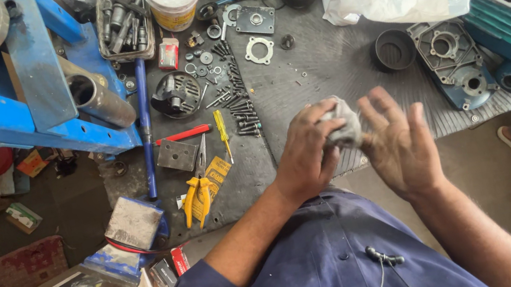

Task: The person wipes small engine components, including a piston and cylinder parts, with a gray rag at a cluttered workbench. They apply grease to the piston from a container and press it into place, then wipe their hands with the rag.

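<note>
A grey rag (343,123) sat at the centre of the frame, bunched between both hands above the dark bench (326,69). The left hand (307,152) was clamped on it, fingers curled over the top; the right hand (400,140) pressed against it with fingers spread apart. Judging by this, wiping was underway, not finished. Left of centre lay rows of bolts (239,108), yellow pliers (198,194) and a screwdriver (223,131). At right, a grey housing (452,58) waited untouched.
</note>
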